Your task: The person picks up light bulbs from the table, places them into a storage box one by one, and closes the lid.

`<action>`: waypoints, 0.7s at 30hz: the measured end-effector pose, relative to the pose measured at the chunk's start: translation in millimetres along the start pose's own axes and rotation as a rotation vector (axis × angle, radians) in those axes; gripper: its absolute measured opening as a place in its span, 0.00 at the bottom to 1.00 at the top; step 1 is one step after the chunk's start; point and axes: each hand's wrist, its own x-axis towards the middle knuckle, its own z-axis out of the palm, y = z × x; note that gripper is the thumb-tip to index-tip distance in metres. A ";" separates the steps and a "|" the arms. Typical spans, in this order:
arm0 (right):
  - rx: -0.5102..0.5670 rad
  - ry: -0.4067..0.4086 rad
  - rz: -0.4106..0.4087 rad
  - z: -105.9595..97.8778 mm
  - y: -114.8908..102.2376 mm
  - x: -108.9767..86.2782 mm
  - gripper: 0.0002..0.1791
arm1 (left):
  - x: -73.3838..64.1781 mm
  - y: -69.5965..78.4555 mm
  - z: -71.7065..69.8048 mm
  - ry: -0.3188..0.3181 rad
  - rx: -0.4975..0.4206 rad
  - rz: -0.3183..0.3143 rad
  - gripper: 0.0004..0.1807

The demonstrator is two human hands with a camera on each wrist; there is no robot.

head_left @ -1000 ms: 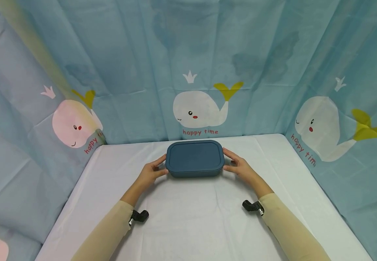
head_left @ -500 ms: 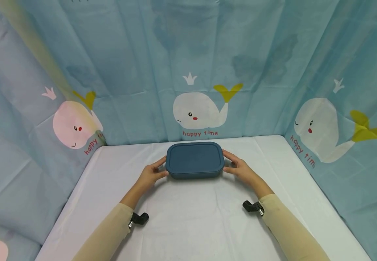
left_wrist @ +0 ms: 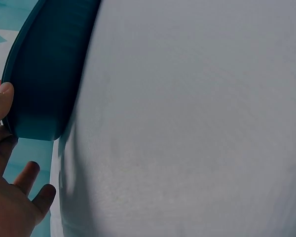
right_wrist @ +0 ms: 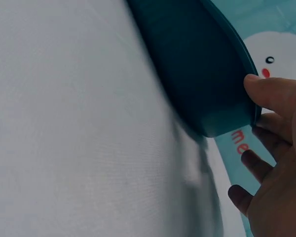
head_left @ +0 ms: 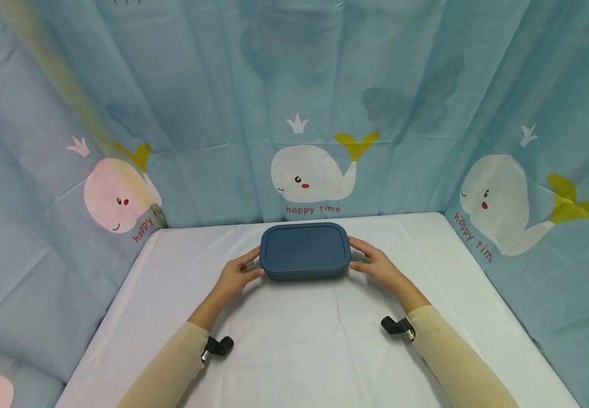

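A dark blue rectangular lunch box [head_left: 305, 247] with rounded corners and its lid on lies level at the far side of the white-covered table. Its left end is held by my left hand [head_left: 233, 276], its right end by my right hand [head_left: 378, 268]. In the left wrist view the left thumb [left_wrist: 6, 95] presses the rim of the box [left_wrist: 49, 74], while the other fingers spread lower down. The right wrist view has the right thumb [right_wrist: 259, 86] on the rim at the opposite end of the box [right_wrist: 197, 69]. What lies inside is hidden by the lid.
The white cloth [head_left: 294, 340] covers the table. Light blue curtains [head_left: 197, 141] printed with whales enclose the back and both sides, and the box stands close to the back one. Each forearm carries a small black wrist camera [head_left: 219, 345].
Both hands keep their places at the two ends of the lunch box. The whole view has shifted slightly downward; the box has not visibly moved on the table.
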 end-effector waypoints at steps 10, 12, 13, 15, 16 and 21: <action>-0.061 0.008 0.016 0.7 -2.8 -1.4 0.40 | -3.9 6.6 2.8 0.025 0.044 -0.002 0.39; -0.079 0.008 0.020 0.7 -3.0 -1.9 0.40 | -4.8 6.7 2.9 0.028 0.051 -0.004 0.39; -0.084 0.010 0.025 0.7 -3.1 -2.3 0.40 | -5.4 6.7 2.8 0.028 0.057 -0.007 0.40; -0.100 0.009 0.028 0.9 -3.1 -3.2 0.40 | -6.6 6.4 2.8 0.026 0.062 -0.017 0.40; -0.110 0.011 0.028 1.0 -3.2 -3.9 0.40 | -7.0 6.2 2.8 0.022 0.072 -0.016 0.40; -0.181 0.028 0.007 1.5 -6.9 -6.6 0.39 | -6.9 4.8 2.7 0.017 0.115 0.003 0.39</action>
